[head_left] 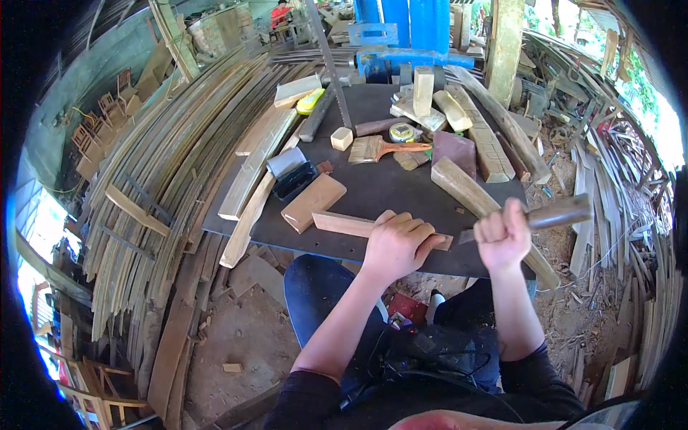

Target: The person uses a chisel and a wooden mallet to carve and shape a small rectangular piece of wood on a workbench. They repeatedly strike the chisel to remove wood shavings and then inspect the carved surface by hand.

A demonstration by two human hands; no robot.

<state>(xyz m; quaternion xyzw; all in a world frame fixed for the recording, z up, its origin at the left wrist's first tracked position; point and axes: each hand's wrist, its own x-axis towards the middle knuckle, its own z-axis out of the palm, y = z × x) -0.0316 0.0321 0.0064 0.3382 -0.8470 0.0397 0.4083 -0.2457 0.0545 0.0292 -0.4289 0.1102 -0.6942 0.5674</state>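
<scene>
My left hand (396, 247) is closed over a thin reddish-brown wooden strip (342, 223) near the front edge of the dark table (387, 190). One end of the strip sticks out to the left, the other just past my thumb. My right hand (503, 236) grips what looks like a chisel (559, 213). Its thick wooden handle reaches out to the right, and a short, flat blade points toward the strip's right end, a small gap apart. Beside the strip's left end lies a reddish wooden block (315, 203).
A saw blade (332, 72) rises through the table, with blue machinery (408, 32) behind. About the table lie a paintbrush (376, 148), tape measure (403, 132), dark open box (294, 183), yellow tool (309, 101) and long wood pieces (469, 186). Stacked planks (172, 143) flank the left. Far back sits a person (280, 14).
</scene>
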